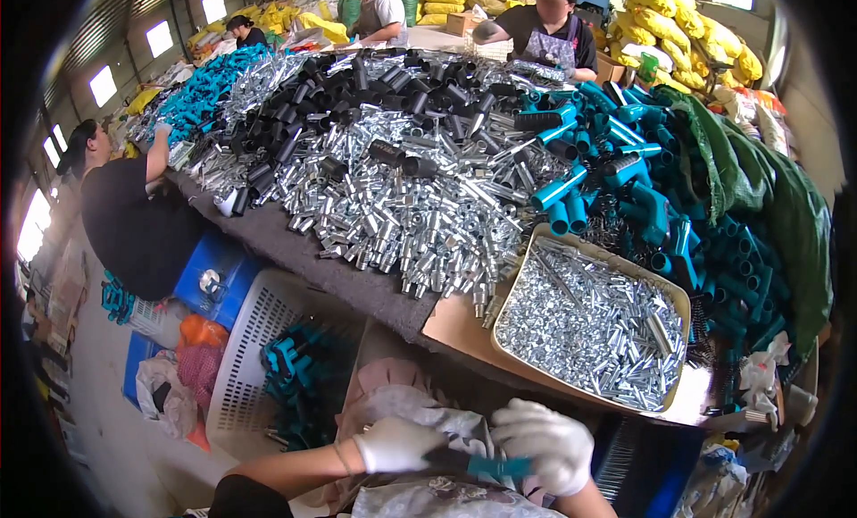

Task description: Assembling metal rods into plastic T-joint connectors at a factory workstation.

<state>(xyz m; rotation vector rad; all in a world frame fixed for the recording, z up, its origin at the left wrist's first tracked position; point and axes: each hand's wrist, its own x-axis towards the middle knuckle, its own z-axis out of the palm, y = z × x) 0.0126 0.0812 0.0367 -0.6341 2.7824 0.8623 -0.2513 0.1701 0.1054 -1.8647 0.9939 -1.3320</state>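
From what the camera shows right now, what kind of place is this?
Probably a small assembly workshop or warehouse. A long table bears heaps of silver metal fittings and teal plastic handles, co-workers sort around it, and yellow sacks are stacked behind.

- Gloved hands of the wearer: 2, left hand [393, 444] and right hand [546, 442].
- Teal handle [486, 466] held between them: 1.
- Cardboard tray [522, 272] of small metal parts: 1.
- White plastic basket [254, 339]: 1.
- Other people at the counter [357, 281]: 4.
- Loose metal, black and teal pieces: too many to count.
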